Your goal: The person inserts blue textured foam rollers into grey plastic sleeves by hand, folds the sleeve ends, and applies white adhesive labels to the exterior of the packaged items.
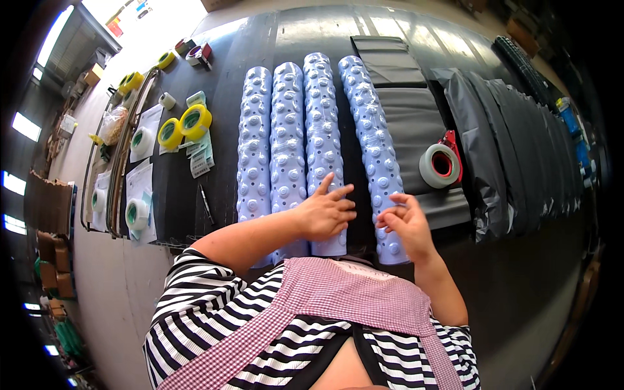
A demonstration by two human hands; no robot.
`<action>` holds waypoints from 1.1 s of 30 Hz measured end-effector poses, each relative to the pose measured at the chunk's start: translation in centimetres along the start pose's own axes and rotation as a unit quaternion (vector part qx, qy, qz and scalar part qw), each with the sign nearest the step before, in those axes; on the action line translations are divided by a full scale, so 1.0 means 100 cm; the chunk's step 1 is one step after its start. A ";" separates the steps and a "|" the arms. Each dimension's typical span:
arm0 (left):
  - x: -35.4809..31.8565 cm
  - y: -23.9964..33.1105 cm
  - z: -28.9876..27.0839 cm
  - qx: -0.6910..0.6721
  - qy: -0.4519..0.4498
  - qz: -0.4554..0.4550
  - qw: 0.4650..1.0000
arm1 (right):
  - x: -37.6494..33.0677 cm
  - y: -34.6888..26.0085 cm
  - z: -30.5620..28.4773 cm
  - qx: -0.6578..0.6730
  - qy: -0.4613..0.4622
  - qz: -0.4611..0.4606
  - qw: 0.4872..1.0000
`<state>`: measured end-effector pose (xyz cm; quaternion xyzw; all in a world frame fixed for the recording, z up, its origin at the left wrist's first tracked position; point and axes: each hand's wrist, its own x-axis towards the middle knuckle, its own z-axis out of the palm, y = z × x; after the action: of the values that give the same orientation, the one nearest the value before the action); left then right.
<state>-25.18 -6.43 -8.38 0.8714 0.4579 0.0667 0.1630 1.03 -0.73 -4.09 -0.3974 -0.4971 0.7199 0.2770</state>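
Several light-blue rolled mats with round bumps lie lengthwise before me. Side by side on the left are the leftmost roll (pixel 254 140), a second roll (pixel 287 136) and a third roll (pixel 322 117). A further roll (pixel 368 123) lies slightly slanted to their right, across a dark gap. My left hand (pixel 325 211) rests over the near part of the third roll, fingers spread, gripping nothing. Beside the near end of the slanted roll is my right hand (pixel 408 224), its fingers loosely bent and apart; I see nothing held in it. Whether its fingertips touch the roll, I cannot tell.
Right of the rolls are grey plastic bags (pixel 413 117), a red tape dispenser (pixel 448 162) with clear tape, and a stack of dark bags (pixel 513 149). On the left are yellow tape rolls (pixel 195 123), label strips (pixel 201 159), a pen (pixel 207 205) and clear tape rolls (pixel 137 214).
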 end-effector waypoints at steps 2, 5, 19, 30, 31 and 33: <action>-0.003 0.006 -0.009 -0.012 -0.004 -0.007 1.000 | 0.010 -0.006 -0.032 -0.012 0.065 -0.083 0.994; 0.008 0.011 -0.005 -0.020 -0.009 0.002 1.000 | 0.051 -0.010 -0.125 -0.362 0.403 -0.165 0.824; -0.002 0.039 -0.007 -0.044 0.179 -0.094 0.978 | 0.127 0.021 -0.201 -0.452 0.382 -0.005 0.806; -0.120 0.079 0.019 -0.075 0.243 -0.355 0.900 | 0.126 0.023 -0.204 -0.462 0.390 -0.029 0.796; -0.121 0.076 0.018 -0.103 0.262 -0.355 0.892 | 0.127 0.024 -0.206 -0.465 0.396 -0.032 0.791; -0.128 0.065 0.020 -0.246 0.310 -0.358 0.846 | 0.127 0.023 -0.204 -0.462 0.399 -0.036 0.791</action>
<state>-26.93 -20.82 -7.62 0.5120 0.7336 0.3806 0.2343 11.55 18.65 -13.87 -0.7116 -0.6299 0.1715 0.2597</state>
